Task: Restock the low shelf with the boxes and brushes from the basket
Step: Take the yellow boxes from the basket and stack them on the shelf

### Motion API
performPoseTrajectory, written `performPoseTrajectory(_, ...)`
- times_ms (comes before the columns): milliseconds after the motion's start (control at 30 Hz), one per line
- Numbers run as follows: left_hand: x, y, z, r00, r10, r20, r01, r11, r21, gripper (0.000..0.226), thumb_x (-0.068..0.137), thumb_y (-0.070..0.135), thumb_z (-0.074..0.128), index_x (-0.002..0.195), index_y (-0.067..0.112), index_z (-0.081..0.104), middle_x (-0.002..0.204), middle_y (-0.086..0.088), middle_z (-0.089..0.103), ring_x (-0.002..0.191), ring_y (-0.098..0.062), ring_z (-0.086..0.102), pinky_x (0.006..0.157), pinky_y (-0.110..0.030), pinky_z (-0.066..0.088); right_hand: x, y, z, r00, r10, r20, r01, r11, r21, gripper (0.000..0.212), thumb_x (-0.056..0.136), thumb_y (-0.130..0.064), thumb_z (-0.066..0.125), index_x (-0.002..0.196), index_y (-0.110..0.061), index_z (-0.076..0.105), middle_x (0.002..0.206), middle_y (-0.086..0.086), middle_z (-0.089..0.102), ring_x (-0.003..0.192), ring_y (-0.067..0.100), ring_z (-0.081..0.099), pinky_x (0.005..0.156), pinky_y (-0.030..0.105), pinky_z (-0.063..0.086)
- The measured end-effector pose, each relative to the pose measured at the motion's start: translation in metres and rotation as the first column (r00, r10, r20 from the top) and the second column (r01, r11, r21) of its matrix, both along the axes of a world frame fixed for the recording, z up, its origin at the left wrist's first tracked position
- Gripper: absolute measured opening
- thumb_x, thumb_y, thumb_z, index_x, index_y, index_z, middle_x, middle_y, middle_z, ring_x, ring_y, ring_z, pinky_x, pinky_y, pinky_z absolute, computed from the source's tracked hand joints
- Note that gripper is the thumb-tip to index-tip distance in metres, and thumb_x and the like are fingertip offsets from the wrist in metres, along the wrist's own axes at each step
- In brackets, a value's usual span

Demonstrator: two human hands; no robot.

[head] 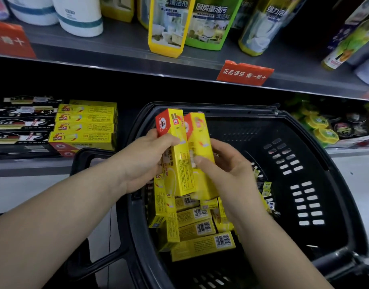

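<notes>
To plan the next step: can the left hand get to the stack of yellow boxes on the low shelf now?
Probably yes: the stack lies left of the left hand with open space between, but the hand grips a box.

Two yellow boxes (183,163) upright above black basket (231,130) — loose boxes (202,245) seemingly jumbled inside.

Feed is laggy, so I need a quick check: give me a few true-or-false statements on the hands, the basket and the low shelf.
1. The left hand and right hand grip two yellow boxes above the basket. True.
2. The basket holds nothing else. False: spare boxes lie in it.
3. Stacked boxes sit on the low shelf. True.
4. The brush packs lie right of that stack. False: they lie left of it.
</notes>
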State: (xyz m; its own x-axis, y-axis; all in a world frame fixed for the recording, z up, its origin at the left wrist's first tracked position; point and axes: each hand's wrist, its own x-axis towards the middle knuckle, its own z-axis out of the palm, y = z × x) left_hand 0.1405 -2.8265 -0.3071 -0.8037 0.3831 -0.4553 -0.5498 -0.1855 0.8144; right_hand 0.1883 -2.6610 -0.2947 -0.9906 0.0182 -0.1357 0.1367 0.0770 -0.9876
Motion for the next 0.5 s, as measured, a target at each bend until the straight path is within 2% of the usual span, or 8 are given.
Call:
performPoseTrajectory(100,0.003,0.004,0.001,1.0,0.031,0.006,-0.031,1.0,-0.008,0.045,0.082,0.03,0.064,0.123,0.018,0.051,0.098,-0.004,0.074,0.088,-0.018,0.071,0.075,-0.034,0.056,0.003,-0.009,0.004,0.99,0.144,-0.004,-0.144,0.99,0.008,0.033,0.095,-0.016,0.051,0.125,-0.029,0.059,0.112,-0.016,0.068,0.104,0.001,0.064,0.078,0.013,0.051)
performPoseTrajectory(200,0.005,0.003,0.003,0.998,-0.004,-0.058,-0.001,0.997,-0.083,0.068,0.062,0.034,0.071,0.125,0.016,0.053,0.101,-0.003,0.073,0.092,-0.017,0.07,0.079,-0.033,0.054,0.001,0.007,0.005,0.961,0.26,0.098,-0.263,0.965,0.015,0.035,0.096,-0.028,0.045,0.129,-0.037,0.055,0.121,-0.017,0.064,0.113,0.003,0.059,0.093,0.021,0.05)
performPoseTrajectory(267,0.007,0.003,0.005,0.995,-0.041,-0.087,0.031,0.993,-0.116,0.069,0.059,0.031,0.073,0.123,0.017,0.054,0.101,-0.001,0.073,0.09,-0.014,0.07,0.073,-0.027,0.054,-0.008,0.029,0.003,0.959,0.236,0.157,-0.246,0.968,0.054,0.03,0.095,-0.033,0.044,0.118,-0.038,0.062,0.118,-0.013,0.066,0.112,0.007,0.061,0.096,0.028,0.049)
performPoseTrajectory(333,0.008,0.003,0.007,0.995,-0.064,-0.081,0.054,0.992,-0.115,0.069,0.057,0.03,0.074,0.123,0.018,0.054,0.1,0.0,0.074,0.09,-0.013,0.07,0.074,-0.027,0.053,-0.02,0.048,-0.011,0.968,0.104,0.227,-0.168,0.945,0.281,0.025,0.096,-0.029,0.046,0.111,-0.032,0.066,0.107,-0.011,0.068,0.101,0.009,0.064,0.088,0.025,0.05)
performPoseTrajectory(367,0.008,0.003,0.008,0.995,-0.068,-0.073,0.06,0.992,-0.107,0.07,0.056,0.03,0.074,0.122,0.018,0.054,0.1,-0.001,0.074,0.09,-0.014,0.07,0.075,-0.028,0.053,-0.025,0.055,-0.021,0.957,0.045,0.285,-0.187,0.849,0.494,0.025,0.095,-0.027,0.049,0.115,-0.027,0.064,0.104,-0.01,0.066,0.094,0.011,0.062,0.081,0.022,0.049)
performPoseTrajectory(400,0.009,0.003,0.009,0.995,-0.07,-0.071,0.062,0.993,-0.102,0.07,0.056,0.03,0.073,0.122,0.019,0.054,0.1,-0.001,0.074,0.091,-0.014,0.07,0.077,-0.029,0.052,-0.029,0.06,-0.034,0.926,0.002,0.379,-0.273,0.696,0.664,0.032,0.095,-0.028,0.051,0.125,-0.019,0.057,0.105,-0.006,0.061,0.092,0.013,0.058,0.076,0.023,0.047)
performPoseTrajectory(433,0.009,0.003,0.01,0.995,-0.07,-0.074,0.062,0.993,-0.102,0.069,0.056,0.03,0.073,0.121,0.019,0.055,0.1,-0.001,0.074,0.091,-0.015,0.07,0.078,-0.03,0.052,-0.03,0.063,-0.048,0.869,-0.045,0.493,-0.388,0.556,0.735,0.046,0.094,-0.031,0.052,0.135,-0.011,0.046,0.114,0.002,0.057,0.098,0.018,0.056,0.079,0.027,0.045)
performPoseTrajectory(500,0.008,0.003,0.011,0.995,-0.064,-0.077,0.055,0.993,-0.107,0.066,0.057,0.03,0.072,0.12,0.019,0.055,0.1,-0.001,0.074,0.092,-0.016,0.07,0.08,-0.031,0.052,-0.025,0.061,-0.074,0.766,-0.116,0.632,-0.542,0.414,0.732,0.072,0.092,-0.038,0.054,0.146,-0.004,0.022,0.145,0.016,0.033,0.127,0.031,0.042,0.099,0.036,0.039)
